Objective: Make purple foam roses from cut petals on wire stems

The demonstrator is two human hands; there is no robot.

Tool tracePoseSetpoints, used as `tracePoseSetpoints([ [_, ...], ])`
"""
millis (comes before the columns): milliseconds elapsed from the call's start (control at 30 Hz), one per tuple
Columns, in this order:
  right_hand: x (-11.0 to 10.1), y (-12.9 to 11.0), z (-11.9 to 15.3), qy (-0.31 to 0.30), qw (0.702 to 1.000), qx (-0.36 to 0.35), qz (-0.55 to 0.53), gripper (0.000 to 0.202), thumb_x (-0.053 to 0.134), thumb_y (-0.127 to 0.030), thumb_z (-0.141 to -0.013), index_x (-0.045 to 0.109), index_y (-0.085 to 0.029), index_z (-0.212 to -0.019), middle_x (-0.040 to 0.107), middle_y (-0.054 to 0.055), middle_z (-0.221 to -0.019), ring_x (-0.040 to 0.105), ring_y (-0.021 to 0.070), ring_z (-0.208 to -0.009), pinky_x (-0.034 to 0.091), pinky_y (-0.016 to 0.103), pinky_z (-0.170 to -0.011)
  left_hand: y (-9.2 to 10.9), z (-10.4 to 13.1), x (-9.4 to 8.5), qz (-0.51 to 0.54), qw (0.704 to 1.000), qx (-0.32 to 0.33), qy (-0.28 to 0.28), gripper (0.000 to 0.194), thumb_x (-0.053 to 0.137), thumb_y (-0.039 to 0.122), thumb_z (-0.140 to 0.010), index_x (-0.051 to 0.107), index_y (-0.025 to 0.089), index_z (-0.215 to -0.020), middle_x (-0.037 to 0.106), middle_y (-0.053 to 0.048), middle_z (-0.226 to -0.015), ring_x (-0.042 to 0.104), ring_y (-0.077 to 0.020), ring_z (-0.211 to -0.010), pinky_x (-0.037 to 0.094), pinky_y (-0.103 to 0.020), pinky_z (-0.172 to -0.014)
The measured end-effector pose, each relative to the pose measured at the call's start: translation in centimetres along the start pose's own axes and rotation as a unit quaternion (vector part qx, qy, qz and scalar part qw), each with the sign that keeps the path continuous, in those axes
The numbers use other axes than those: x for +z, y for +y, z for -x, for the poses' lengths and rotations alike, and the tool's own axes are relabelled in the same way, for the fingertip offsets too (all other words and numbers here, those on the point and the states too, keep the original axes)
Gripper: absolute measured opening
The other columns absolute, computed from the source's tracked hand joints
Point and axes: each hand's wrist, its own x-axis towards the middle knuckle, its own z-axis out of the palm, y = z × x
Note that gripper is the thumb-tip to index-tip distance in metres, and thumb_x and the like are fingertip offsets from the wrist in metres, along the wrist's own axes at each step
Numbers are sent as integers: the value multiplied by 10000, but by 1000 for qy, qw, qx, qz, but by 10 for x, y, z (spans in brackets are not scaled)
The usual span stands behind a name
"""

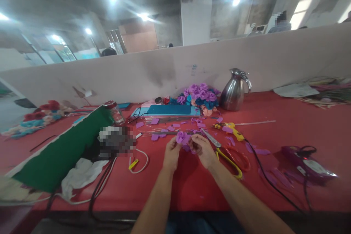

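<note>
A purple paper flower [182, 138] is held between both hands above the red table [192, 182]. Its left side is pinched by my left hand [172, 153]. My right hand [202, 148] has its fingers closed on the flower's right edge. Loose purple petals [155, 121] lie scattered beyond the hands. Just right of my right hand are scissors [230, 161] with yellow and red handles. A yellow glue gun [235, 131] rests behind them, with a clear glue stick [257, 122] beside it.
Finished purple flowers [201, 91] and a steel jug [234, 91] stand at the back. Blue sheets [172, 110] lie in front. A green board [63, 153], a glass jar [117, 113] and cables are at left. A purple power box [307, 162] sits at right.
</note>
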Motion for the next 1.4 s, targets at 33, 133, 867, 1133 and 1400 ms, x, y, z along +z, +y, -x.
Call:
tracePoseSetpoints([
  [33, 0, 0, 0, 1, 1000, -1, 0, 192, 721, -352, -672, 627, -187, -646, 586, -17, -590, 467, 91, -502, 311, 214, -458, -2, 0, -1, -1, 1000, 0, -2, 301, 748, 273, -698, 734, 175, -982, 736, -68, -953, 647, -209, -918, 461, -352, -897],
  [133, 0, 1, -1, 8, 1000, -10, 2, 193, 731, -353, -660, 625, -192, -663, 551, -33, -557, 435, 90, -483, 288, 218, -447, -7, -1, -3, -4, 1000, 0, 4, 341, 723, 284, -729, 710, 183, -1054, 718, -88, -1047, 623, -229, -1028, 428, -381, -966],
  [867, -1, 5, -2, 16, 989, -66, 128, 156, 726, -327, -652, 675, -216, -748, 582, -31, -602, 474, 117, -525, 365, 241, -501, 4, 3, 10, 121, 989, -78, 27, 299, 818, 377, -602, 724, 181, -806, 728, -41, -864, 642, -182, -854, 463, -328, -870],
  [1133, -6, 17, -4, 11, 924, -206, 324, 83, 634, -240, -683, 713, -253, -705, 695, 37, -813, 617, 229, -829, 473, 371, -789, 3, 8, 12, 146, 982, -120, -5, 327, 807, 336, -634, 741, 171, -909, 733, -73, -917, 652, -205, -908, 445, -342, -914],
  [1400, -10, 22, -3, 18, 904, -215, 369, 167, 582, -215, -712, 717, -242, -805, 723, 46, -831, 638, 236, -785, 485, 388, -765, 1, 9, 13, 107, 992, -63, 8, 299, 818, 231, -607, 743, 183, -892, 740, -41, -889, 642, -152, -813, 457, -280, -829],
])
